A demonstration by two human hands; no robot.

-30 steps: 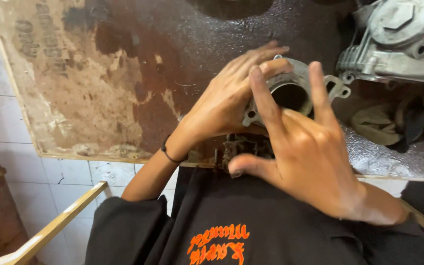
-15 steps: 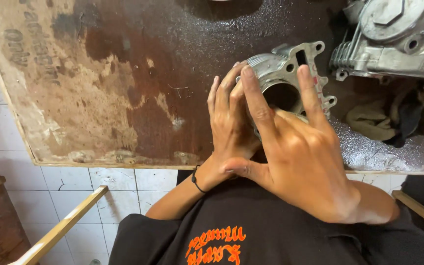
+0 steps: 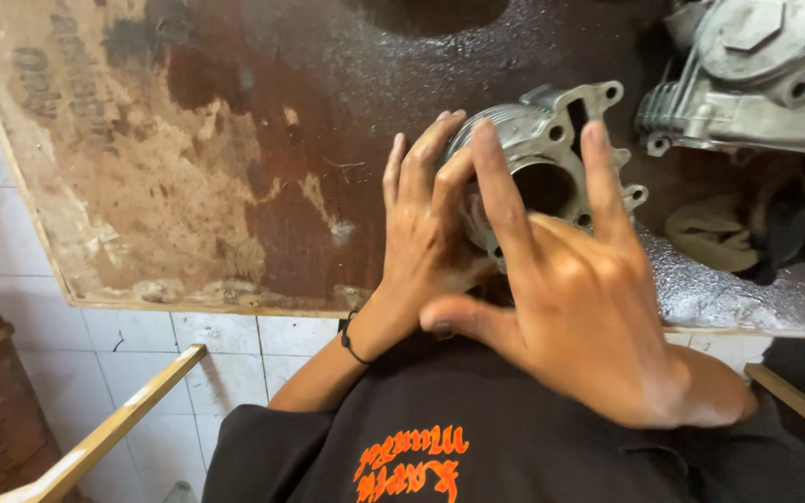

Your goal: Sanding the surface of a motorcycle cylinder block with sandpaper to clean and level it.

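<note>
A grey cast-metal engine cylinder [image 3: 552,140] with a round bore and bolt-hole lugs is held over a stained brown worktop [image 3: 188,168]. My left hand [image 3: 426,224], with a black band on the wrist, stands upright against the cylinder's left side, fingers curled round its finned wall. My right hand [image 3: 570,307] is nearer the camera and covers the cylinder's lower half. Its index and little fingers stretch up over the rim, and its two middle fingers are tucked out of sight toward the bore.
A larger grey engine casing [image 3: 757,74] lies at the back right, with a crumpled rag [image 3: 729,233] beside it. White tiles [image 3: 132,354] face the front of the bench below the worktop edge. A wooden rail [image 3: 123,419] slants at lower left. A black shirt with orange print [image 3: 421,456] fills the bottom.
My left hand has swung from lying across the cylinder to standing upright at its left side. More of the cylinder's bore and lugs shows. My right hand keeps its pose.
</note>
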